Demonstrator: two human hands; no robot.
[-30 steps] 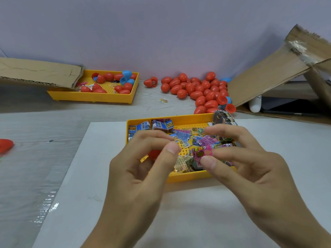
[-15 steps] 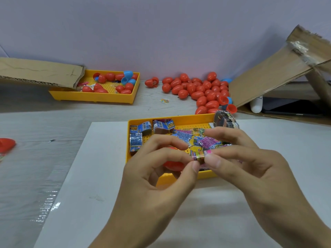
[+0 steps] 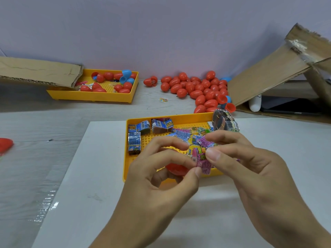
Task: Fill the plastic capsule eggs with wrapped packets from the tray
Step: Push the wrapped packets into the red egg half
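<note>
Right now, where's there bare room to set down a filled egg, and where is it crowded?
The white board is bare left of the near tray and in front of it, around the hands. The grey tabletop between the board and the far tray is open too. Crowded: the near tray's packets, and the egg pile behind it.

Blue packets at upper left of the near yellow tray: barcodes, upside-down lettering reading roughly "DINO". Pink packet at frame centre: fine print, too small to read. Nothing else legible.
</note>
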